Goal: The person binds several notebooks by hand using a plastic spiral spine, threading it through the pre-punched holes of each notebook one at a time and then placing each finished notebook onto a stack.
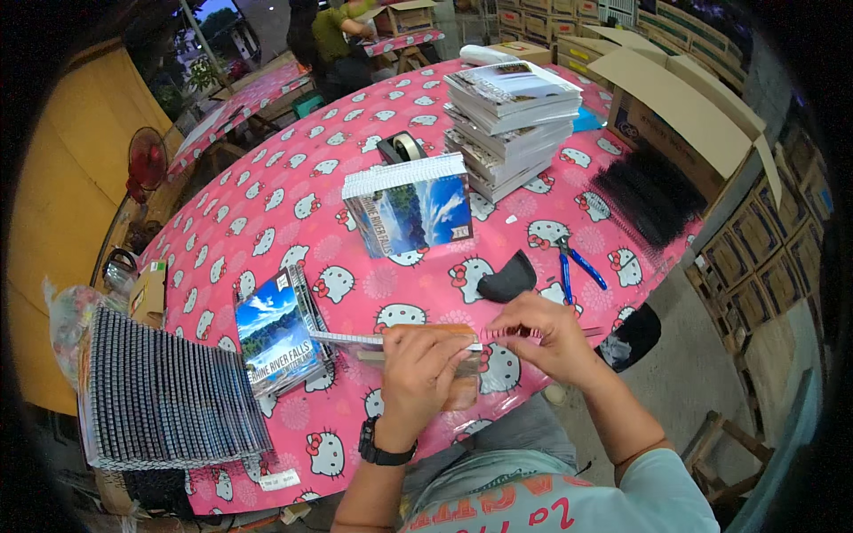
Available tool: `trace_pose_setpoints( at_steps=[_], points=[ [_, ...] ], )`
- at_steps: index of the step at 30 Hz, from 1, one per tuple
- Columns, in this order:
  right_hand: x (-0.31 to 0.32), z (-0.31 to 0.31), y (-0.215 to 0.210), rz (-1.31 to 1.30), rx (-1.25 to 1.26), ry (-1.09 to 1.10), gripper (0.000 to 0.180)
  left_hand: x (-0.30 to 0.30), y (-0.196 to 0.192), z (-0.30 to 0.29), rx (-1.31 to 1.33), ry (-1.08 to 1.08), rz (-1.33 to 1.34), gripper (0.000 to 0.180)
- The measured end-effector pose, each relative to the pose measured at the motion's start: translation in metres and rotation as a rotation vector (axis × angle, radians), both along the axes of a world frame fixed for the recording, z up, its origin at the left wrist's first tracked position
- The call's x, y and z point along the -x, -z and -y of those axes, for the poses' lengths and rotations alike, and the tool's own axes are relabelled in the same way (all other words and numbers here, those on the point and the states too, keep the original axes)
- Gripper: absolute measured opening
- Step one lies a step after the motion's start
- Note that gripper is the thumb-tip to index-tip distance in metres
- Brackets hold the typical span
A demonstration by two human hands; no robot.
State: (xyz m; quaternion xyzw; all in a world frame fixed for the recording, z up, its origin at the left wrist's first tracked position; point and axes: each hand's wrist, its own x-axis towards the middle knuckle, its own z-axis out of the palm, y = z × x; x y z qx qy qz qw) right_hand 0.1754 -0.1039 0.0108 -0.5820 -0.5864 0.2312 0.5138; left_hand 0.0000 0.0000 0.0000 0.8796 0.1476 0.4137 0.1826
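Near the front edge of the table, my left hand [425,366] grips a notebook [351,338], held edge-on with its punched white edge upward. A brown wooden block [460,393] lies against it under my fingers. At the notebook's right end, my right hand [544,336] pinches a thin wire binding coil [590,332]; part of it is hidden by the fingers. Just beyond that hand lie blue-handled pliers [569,266] and a black cup-shaped piece [509,278]. Left of my left hand rests a small pile of notebooks with a waterfall cover [277,333].
A row of coil-bound notebooks [169,391] stands at left. Unbound notebooks [409,209] stand mid-table, before a tape dispenser [402,147]. Behind right are a tall notebook stack [511,133], black coils [653,200] and an open carton [675,115]. Another person [333,40] works far back.
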Motion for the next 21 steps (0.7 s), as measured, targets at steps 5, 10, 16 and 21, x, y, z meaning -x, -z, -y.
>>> trace_pose_setpoints(
  at_steps=[5, 10, 16, 21],
  points=[
    [0.001, -0.009, 0.000, 0.046, -0.100, -0.068, 0.023, 0.000, -0.006, -0.001, -0.002, -0.002, 0.002, 0.019],
    [-0.003, -0.009, -0.001, 0.276, -0.211, -0.089, 0.027, -0.001, -0.002, -0.002, 0.026, 0.009, 0.013, 0.017],
    [-0.006, -0.005, 0.002, 0.259, -0.133, -0.183, 0.026, 0.003, 0.000, -0.002, 0.014, 0.020, 0.013, 0.017],
    [0.002, 0.000, -0.005, 0.222, 0.029, -0.154, 0.029, -0.002, -0.009, 0.006, 0.009, 0.005, -0.026, 0.026]
  ],
)
